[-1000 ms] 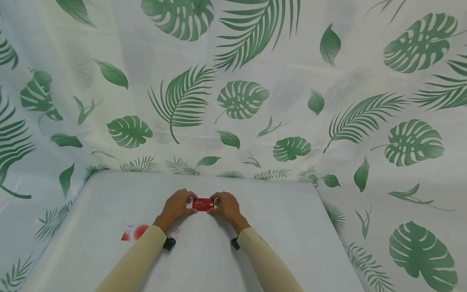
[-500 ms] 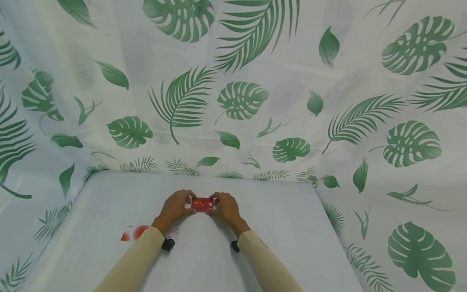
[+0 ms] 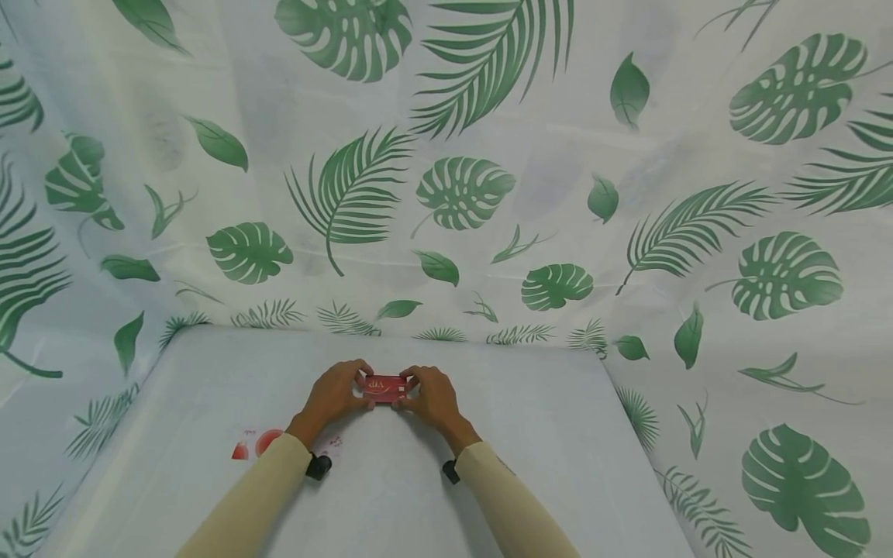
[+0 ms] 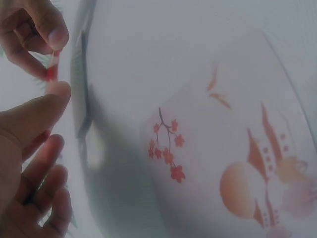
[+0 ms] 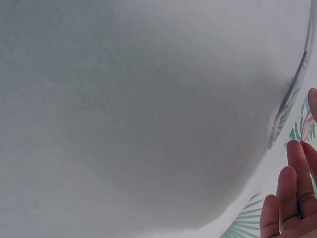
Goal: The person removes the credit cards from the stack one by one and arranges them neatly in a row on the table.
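The red VIP card [image 3: 384,390] runs lengthwise from hand to hand; the left hand [image 3: 335,393] pinches one short end, the right hand [image 3: 434,397] the other, neither nearer. Whether it clears the white table [image 3: 398,496] is unclear.

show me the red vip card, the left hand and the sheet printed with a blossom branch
Red VIP card [image 3: 383,389]: head view, middle of its printed face.
Left hand [image 3: 335,394]: head view, back of the hand.
Blossom-branch sheet [image 4: 204,143]: left wrist view, unprinted patch near its middle.
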The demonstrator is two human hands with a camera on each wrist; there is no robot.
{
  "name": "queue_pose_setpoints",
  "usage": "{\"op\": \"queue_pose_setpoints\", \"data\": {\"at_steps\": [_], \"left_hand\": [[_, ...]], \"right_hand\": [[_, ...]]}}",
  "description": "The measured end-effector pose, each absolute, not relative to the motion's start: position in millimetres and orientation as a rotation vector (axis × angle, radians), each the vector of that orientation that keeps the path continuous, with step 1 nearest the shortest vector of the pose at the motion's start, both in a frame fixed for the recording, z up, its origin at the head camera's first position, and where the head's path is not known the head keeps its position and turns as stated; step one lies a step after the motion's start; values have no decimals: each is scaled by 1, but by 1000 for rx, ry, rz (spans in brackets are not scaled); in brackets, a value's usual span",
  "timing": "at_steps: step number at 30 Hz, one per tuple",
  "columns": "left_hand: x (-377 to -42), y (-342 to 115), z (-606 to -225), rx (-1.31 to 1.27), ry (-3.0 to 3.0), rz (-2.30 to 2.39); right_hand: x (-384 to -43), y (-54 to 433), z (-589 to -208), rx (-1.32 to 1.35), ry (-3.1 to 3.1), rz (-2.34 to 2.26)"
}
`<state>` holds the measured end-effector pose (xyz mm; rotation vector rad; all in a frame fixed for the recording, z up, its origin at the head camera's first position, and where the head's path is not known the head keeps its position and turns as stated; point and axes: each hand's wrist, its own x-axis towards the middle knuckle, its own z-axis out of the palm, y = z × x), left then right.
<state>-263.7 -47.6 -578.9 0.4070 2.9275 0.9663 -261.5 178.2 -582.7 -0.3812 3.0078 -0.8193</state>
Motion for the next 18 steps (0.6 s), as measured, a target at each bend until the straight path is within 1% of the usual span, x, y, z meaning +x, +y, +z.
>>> {"op": "queue_pose_setpoints", "data": {"at_steps": [11, 18], "left_hand": [[-258, -46, -576, 405, 2923, 997], [-255, -45, -577, 415, 2930, 1021]], "right_hand": [[-256, 180, -578, -352, 3024, -835], [-250, 179, -579, -383, 3080, -845]]}}
